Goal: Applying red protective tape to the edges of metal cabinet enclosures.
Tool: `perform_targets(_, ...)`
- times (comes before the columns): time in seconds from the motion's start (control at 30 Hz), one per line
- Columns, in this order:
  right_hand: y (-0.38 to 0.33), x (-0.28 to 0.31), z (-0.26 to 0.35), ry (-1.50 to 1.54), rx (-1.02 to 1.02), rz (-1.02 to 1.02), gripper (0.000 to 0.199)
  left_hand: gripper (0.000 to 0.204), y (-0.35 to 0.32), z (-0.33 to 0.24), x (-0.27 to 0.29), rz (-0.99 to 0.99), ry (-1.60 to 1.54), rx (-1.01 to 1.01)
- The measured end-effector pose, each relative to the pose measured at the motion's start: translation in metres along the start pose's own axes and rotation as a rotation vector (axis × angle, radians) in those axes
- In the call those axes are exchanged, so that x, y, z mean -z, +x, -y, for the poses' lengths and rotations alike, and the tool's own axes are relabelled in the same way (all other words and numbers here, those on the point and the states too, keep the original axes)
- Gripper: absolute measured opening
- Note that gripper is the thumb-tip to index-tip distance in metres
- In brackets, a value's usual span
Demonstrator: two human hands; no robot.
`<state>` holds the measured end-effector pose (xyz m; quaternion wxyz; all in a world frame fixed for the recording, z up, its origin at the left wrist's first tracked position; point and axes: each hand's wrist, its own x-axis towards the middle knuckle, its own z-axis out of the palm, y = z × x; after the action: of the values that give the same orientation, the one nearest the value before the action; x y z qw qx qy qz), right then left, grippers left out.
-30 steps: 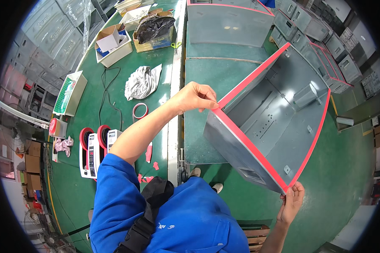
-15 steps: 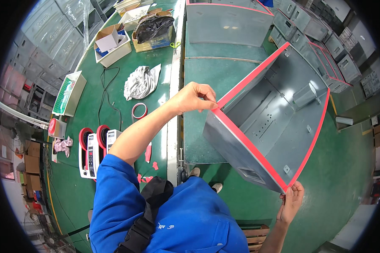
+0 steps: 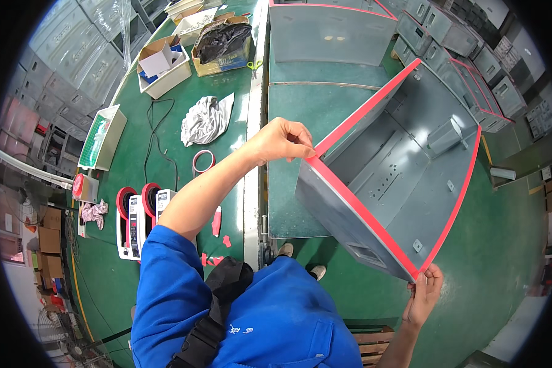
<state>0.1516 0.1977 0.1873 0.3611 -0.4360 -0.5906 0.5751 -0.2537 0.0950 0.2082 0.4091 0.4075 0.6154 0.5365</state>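
A large grey metal box (image 3: 349, 227), open side facing up, stands tilted at the right of the bench. Red tape (image 3: 365, 216) runs along the edges of its rim. My left hand (image 3: 286, 140) is closed in a pinch, thumb and forefinger on the tape at the box's left corner. At the near right corner, my right hand (image 3: 424, 295) is closed with its thumb and fingertips at the taped edge. Inside the box I see a row of small holes and a pale cylindrical part (image 3: 446, 136).
On the green bench at left are two tape dispensers (image 3: 133, 227), a tape roll (image 3: 203, 161), a grey cloth (image 3: 207, 121) and red tape scraps (image 3: 217, 222). Bins (image 3: 165, 76) stand farther back. Another taped box (image 3: 331, 37) sits ahead; grey boxes (image 3: 441, 27) are stacked at far right.
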Motion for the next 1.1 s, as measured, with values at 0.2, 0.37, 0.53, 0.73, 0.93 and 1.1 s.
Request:
perform_targets(0.2,-0.0003,-0.0006,0.0015,0.023,-0.017,-0.015,0.028,0.006,0.0002,0.0016,0.0001,0.0,0.001,-0.003)
perform_targets(0.37,-0.0002,0.0002,-0.0009,0.011,0.004,-0.009,0.026,0.006,-0.0009,0.0022,-0.0008,-0.012,0.014,-0.025)
perform_targets(0.53,-0.0004,-0.0004,-0.0006,0.005,0.021,0.003,0.026,0.006,-0.0024,0.0014,-0.0019,-0.023,0.035,-0.037)
perform_targets(0.73,-0.0006,-0.0014,0.0031,0.02,-0.003,0.007,0.029,0.005,-0.0031,0.0041,-0.0024,-0.037,0.085,-0.089)
perform_targets(0.93,-0.0002,0.0,0.0011,0.021,-0.003,0.008,0.029,0.006,-0.0043,0.003,-0.0041,-0.058,0.116,-0.091)
perform_targets(1.1,-0.0009,-0.0014,0.0028,0.022,-0.002,0.006,0.028,0.005,-0.0041,0.0032,-0.0036,-0.046,0.145,-0.098)
